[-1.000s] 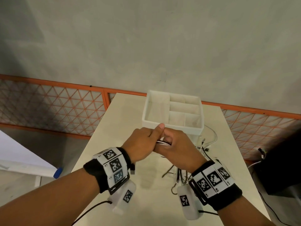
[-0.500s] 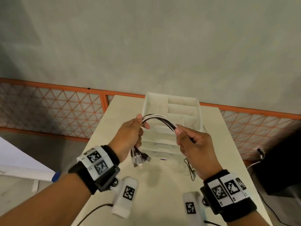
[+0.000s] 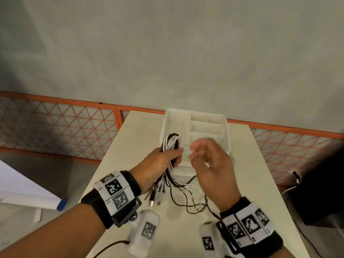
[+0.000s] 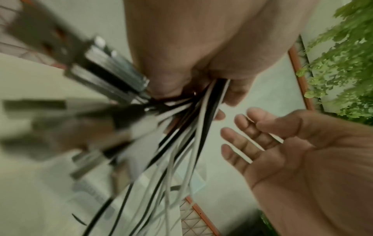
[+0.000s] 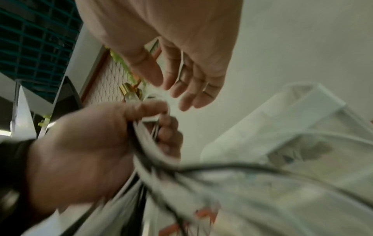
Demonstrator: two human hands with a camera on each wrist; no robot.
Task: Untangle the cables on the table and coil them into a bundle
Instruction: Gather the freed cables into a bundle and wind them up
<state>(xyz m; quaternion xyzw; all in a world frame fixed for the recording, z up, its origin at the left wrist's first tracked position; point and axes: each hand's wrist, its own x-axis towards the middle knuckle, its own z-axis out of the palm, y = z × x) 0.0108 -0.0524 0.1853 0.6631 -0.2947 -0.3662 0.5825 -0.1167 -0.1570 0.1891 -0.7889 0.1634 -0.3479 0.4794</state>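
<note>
On the pale surface (image 3: 130, 155), in front of the white divided box (image 3: 226, 131), the cables (image 3: 172, 142) now stand folded into a loop above the left hand (image 3: 160, 164), which grips them in a fist. The right hand (image 3: 212, 164), half a second ago pinching the far end, has let go and hovers with fingers loose and apart. One fold is done; loose tails remain to coil.

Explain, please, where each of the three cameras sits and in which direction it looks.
Head: worn high, looks down at table, both hands, wristbands.
Left wrist: looks along left hand gripping cables; right hand open beside.
Right wrist: looks along right hand toward left hand.
All share the cables.
</note>
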